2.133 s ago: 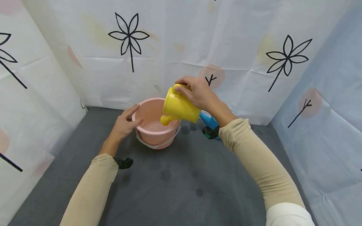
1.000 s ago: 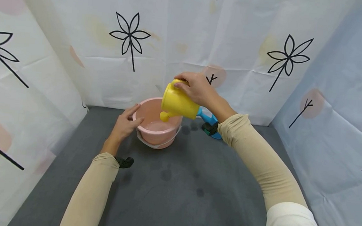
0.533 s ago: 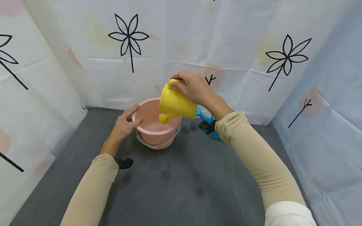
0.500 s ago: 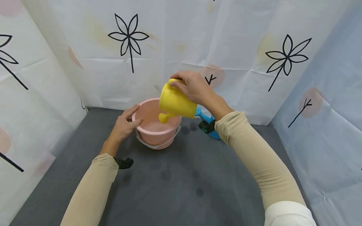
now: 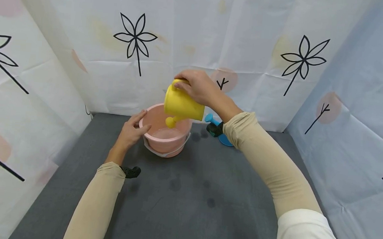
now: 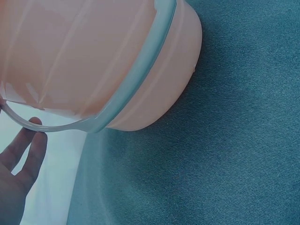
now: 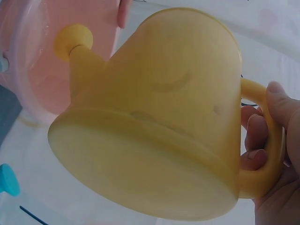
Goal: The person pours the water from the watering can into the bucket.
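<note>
A yellow watering can (image 5: 183, 103) is tilted over a pink bucket (image 5: 166, 144), its round spout head overlapping the bucket's opening in the head view. My right hand (image 5: 195, 85) grips the can's handle, with fingers curled through the loop in the right wrist view. The can's base (image 7: 140, 164) faces the right wrist camera. My left hand (image 5: 131, 132) rests at the bucket's left rim, thumb and fingers spread and fairly straight. In the left wrist view its fingertips (image 6: 40, 138) touch the rim's edge. Some clear liquid shows on the bucket's floor.
A blue watering can (image 5: 224, 139) stands on the dark grey table (image 5: 185, 208) right of the bucket, partly behind my right wrist. The bucket's pale handle (image 5: 165, 155) hangs down in front. Patterned white cloth walls (image 5: 250, 34) enclose the table; dark spots mark its surface.
My right hand and the yellow watering can have shifted left and slightly up over the bucket, uncovering more of the blue can. My left hand and the bucket have stayed put.
</note>
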Demonstrator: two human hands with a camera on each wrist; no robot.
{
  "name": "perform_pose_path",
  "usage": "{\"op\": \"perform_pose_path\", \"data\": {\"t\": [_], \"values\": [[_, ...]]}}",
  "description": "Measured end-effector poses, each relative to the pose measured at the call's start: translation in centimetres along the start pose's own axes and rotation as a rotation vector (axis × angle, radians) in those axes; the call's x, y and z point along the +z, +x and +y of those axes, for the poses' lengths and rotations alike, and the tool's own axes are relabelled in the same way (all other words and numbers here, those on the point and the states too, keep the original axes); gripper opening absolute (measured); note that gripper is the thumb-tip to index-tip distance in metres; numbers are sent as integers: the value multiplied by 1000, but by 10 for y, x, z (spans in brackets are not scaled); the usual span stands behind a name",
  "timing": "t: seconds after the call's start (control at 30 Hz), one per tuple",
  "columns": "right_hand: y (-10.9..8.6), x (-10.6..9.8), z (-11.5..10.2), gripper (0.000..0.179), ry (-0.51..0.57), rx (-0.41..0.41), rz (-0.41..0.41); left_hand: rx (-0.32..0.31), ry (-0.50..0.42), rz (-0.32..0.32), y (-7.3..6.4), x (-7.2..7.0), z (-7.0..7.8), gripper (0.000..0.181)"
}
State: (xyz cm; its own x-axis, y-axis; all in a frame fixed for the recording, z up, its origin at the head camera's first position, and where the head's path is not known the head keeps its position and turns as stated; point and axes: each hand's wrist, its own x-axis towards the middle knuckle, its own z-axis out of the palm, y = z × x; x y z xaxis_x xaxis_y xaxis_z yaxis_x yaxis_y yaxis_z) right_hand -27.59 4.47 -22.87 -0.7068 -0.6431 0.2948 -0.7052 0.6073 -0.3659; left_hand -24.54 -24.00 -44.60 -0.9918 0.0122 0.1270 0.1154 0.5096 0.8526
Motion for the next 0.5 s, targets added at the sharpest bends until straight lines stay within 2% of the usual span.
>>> {"op": "perform_pose_path", "data": {"t": [0.5], "values": [[8, 3, -9, 36, -24, -39, -37, 4, -9, -7, -2, -1, 2, 71]]}}
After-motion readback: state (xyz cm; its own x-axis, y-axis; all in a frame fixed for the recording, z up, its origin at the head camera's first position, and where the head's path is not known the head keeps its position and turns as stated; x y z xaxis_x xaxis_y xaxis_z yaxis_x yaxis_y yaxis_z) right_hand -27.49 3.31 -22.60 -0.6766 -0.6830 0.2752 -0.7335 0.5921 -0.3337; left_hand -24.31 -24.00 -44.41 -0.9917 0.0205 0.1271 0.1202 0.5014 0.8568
